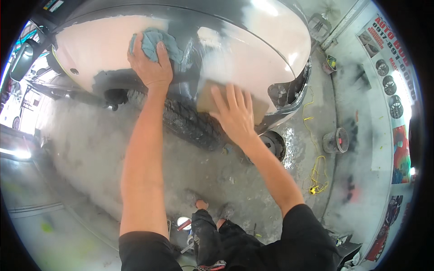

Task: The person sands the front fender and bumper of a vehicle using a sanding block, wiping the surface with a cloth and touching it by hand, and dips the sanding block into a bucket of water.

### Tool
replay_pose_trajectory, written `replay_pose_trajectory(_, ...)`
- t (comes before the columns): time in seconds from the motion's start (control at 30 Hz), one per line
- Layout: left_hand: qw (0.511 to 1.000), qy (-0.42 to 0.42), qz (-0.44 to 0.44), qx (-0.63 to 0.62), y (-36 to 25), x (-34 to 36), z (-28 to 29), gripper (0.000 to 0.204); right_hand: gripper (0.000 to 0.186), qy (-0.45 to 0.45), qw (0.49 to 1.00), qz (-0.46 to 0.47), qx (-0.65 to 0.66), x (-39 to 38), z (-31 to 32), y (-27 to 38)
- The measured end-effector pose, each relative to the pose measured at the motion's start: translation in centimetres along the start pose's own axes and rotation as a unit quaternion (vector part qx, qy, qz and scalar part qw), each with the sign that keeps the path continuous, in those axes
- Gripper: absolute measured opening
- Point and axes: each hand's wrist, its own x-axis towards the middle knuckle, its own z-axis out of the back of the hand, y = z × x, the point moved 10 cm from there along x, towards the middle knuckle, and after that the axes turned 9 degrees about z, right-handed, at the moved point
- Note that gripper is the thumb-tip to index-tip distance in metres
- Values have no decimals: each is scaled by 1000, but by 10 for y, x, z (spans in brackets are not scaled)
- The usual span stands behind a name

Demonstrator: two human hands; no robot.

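Car, dark, with pale pinkish patches, spanning the top of the view. Wall at the right, bearing a white poster with large red and black lettering and pictures of wheels. Tire below the car's fender. Both arms, in short black sleeves, reach up from the lower edge, the left nearly straight, the right slanting inward. Brown sheet, flat against the panel above the tire. Right hand laid over it, fingers extended and slightly parted, pressing rather than grasping. Blue-grey cloth, bunched against the panel, farther left. Left hand partly closed over it, cloth gathered between thumb and fingers.
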Motion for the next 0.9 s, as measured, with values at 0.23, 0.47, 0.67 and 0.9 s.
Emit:
replay_pose_trajectory(0.23, 1000, -4, 17, -22, -6, 0, -5, 59, 96, -45, 997, 11, -53, 84, 18, -18)
replay_pose_trajectory(0.47, 1000, -2, -12, -22, -4, -5, -5, 66, 88, 41, 999, 25, -5, 4, -4, 6)
replay_pose_trajectory(0.67, 999, 20, 25, -19, 0, -2, -7, 65, 92, -47, 997, -1, -55, 84, 21, -19)
replay_pose_trajectory(0.9, 1000, -9, -19, -23, -4, -4, -4, 61, 96, 18, 996, 58, -66, 20, -3, -29)
